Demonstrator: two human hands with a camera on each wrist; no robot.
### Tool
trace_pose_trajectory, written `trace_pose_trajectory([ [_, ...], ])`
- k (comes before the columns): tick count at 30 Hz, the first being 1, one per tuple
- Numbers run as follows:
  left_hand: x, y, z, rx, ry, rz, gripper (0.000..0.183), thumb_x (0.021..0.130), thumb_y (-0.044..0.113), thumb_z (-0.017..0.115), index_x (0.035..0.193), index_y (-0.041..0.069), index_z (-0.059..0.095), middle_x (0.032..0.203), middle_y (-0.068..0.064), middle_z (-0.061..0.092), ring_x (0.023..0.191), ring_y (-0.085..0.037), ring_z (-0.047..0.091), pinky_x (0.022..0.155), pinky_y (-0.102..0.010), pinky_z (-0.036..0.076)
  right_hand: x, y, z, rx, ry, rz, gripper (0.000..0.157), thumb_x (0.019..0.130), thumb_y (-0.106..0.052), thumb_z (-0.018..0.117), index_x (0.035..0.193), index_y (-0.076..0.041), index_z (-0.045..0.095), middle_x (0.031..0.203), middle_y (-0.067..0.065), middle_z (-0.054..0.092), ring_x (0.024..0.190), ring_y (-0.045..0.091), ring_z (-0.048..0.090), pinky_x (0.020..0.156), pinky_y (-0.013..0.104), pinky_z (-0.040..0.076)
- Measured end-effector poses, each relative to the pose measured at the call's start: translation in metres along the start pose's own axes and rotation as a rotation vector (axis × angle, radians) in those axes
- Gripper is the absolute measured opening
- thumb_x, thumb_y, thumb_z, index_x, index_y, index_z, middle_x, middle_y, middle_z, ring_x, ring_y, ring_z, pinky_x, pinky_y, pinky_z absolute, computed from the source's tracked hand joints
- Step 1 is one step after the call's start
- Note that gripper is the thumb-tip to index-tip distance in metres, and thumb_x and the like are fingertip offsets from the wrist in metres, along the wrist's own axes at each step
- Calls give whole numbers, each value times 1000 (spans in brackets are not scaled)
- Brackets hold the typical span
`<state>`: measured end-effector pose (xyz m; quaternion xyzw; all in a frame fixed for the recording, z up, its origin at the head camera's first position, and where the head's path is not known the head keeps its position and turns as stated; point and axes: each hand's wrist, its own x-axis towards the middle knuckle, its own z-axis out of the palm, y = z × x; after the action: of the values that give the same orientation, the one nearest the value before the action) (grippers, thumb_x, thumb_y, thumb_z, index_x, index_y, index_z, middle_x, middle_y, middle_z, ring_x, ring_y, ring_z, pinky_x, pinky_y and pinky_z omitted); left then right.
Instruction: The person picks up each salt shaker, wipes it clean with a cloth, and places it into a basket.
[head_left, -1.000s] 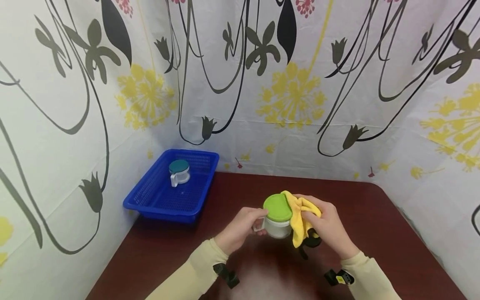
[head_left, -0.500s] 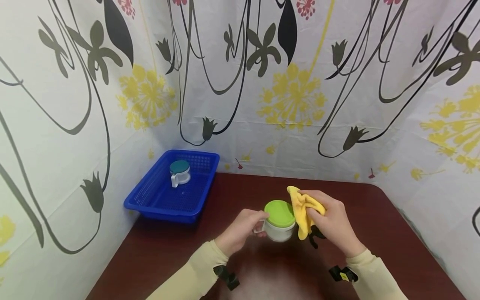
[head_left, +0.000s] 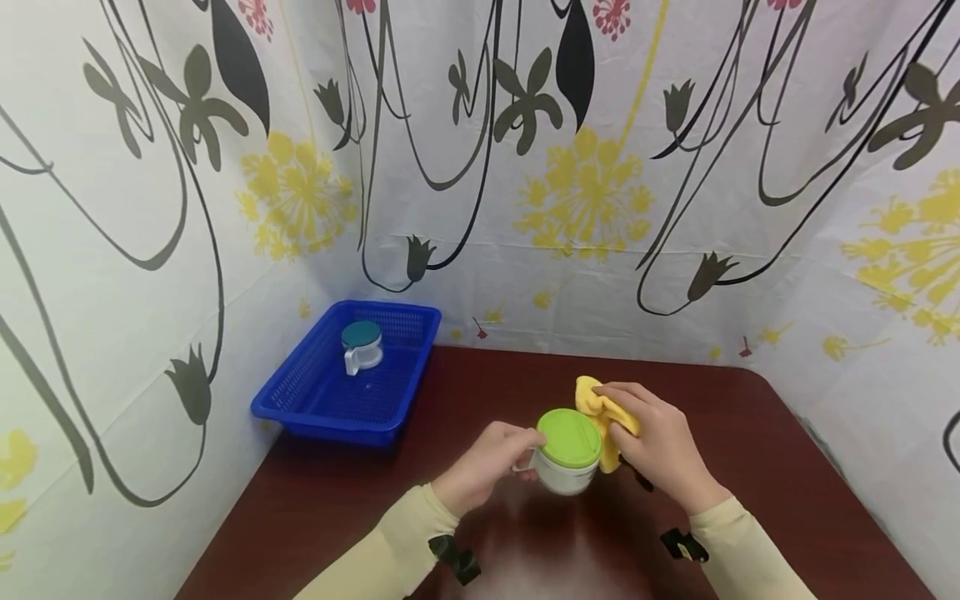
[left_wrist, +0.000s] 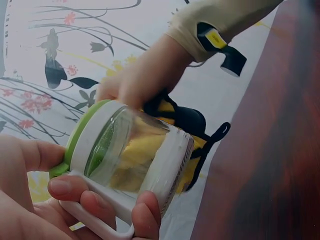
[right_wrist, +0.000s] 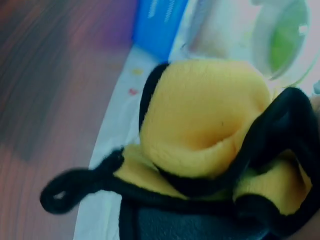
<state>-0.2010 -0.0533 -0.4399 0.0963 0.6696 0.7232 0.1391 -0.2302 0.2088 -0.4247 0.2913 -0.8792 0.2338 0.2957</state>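
A clear seasoning jar [head_left: 564, 477] with a green lid [head_left: 570, 437] and a white handle is held up over the table. My left hand [head_left: 487, 462] grips it by the handle, thumb at the lid's edge. White contents show in the jar [left_wrist: 167, 162] in the left wrist view. With my right hand [head_left: 663, 442] I hold a bunched yellow cloth [head_left: 609, 446] against the jar's right side. The cloth [right_wrist: 205, 115] has black edging and a black hanging loop in the right wrist view, where my fingers are mostly hidden.
A blue plastic basket [head_left: 330, 417] stands at the table's back left. Inside it is a similar jar [head_left: 363, 350] with a teal lid and white handle. Flower-printed curtains [head_left: 480, 208] enclose the dark red table [head_left: 360, 517] at the back and sides.
The jar has shifted slightly right and toward me, its lid turning more to the camera. The cloth has come off the lid's top edge and moved down along the jar's right side.
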Motion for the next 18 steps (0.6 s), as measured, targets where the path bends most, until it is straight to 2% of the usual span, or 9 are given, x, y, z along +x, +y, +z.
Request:
trace_pose_trajectory([
  [4, 2, -3, 0, 18, 7, 12, 43, 88, 23, 68, 58, 12, 39, 57, 1, 35, 61, -16, 45, 66, -35, 54, 2, -8, -7, 207, -68, 56, 47, 89, -4, 68, 129, -28, 67, 125, -12, 62, 70, 8, 55, 55, 25, 47],
  [7, 3, -5, 0, 31, 1, 13, 46, 89, 26, 69, 57, 11, 40, 57, 1, 35, 62, -16, 46, 67, -34, 54, 4, -13, -11, 312, -130, 59, 42, 94, -8, 68, 131, -29, 66, 127, -11, 62, 82, 8, 61, 61, 26, 51],
  [9, 4, -6, -1, 42, -12, 10, 47, 90, 28, 71, 57, 12, 41, 56, 2, 35, 64, -16, 47, 67, -34, 53, 4, -15, -12, 327, -164, 54, 37, 97, -16, 68, 131, -30, 65, 128, -12, 61, 95, 8, 63, 68, 26, 53],
  [13, 4, -7, -2, 65, -42, 14, 48, 91, 31, 71, 59, 12, 42, 59, 1, 38, 68, -15, 51, 69, -34, 53, 7, -17, -11, 307, -188, 59, 29, 99, -28, 67, 127, -31, 68, 127, -14, 61, 110, 7, 61, 79, 27, 54],
  [16, 5, -8, -2, 72, -51, 22, 42, 92, 31, 71, 61, 9, 53, 62, 0, 45, 69, -14, 53, 68, -32, 53, 9, -13, -10, 335, -210, 101, 24, 99, -30, 66, 123, -32, 70, 125, -14, 63, 107, 7, 62, 78, 28, 54],
  [18, 5, -8, -2, 70, -54, 31, 42, 92, 31, 71, 62, 7, 53, 62, 0, 46, 70, -15, 53, 69, -33, 53, 10, -8, -8, 407, -243, 158, 22, 100, -31, 65, 121, -31, 71, 122, -12, 65, 100, 9, 65, 74, 30, 55],
])
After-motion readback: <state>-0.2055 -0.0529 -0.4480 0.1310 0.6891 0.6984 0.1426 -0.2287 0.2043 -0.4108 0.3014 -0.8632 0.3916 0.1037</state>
